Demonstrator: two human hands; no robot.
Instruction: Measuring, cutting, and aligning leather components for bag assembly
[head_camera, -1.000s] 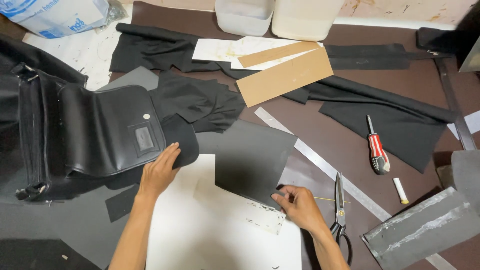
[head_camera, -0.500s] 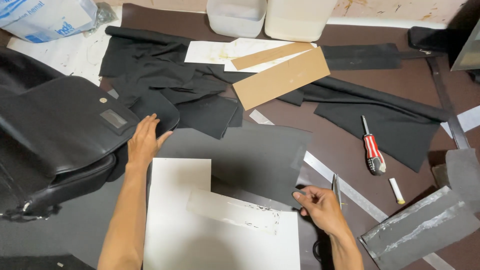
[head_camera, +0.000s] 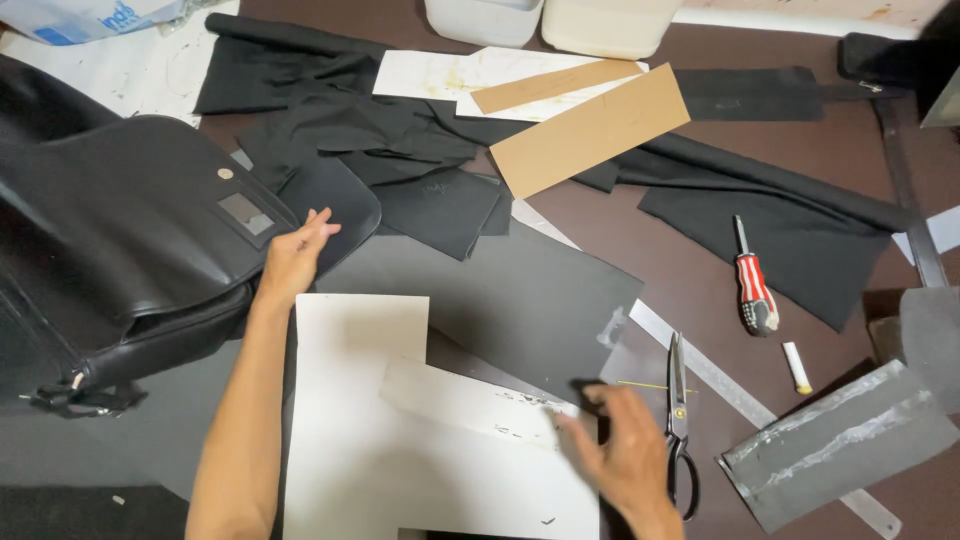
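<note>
Two hands on bag, card

Pkg: soft plastic bag, white w/ blue print, top-left corner of the surface, partly cut off by frame edge, lying on white paper.

Label: small rectangular grey patch on the flap of the black leather bag, left side, tilted; a round pale stud just above-left of it. Left hand rests on the flap just right of the patch.

2 pale plastic tubs at top centre, white & cream, side by side, only lower parts visible.

No signs, no screens.
</note>
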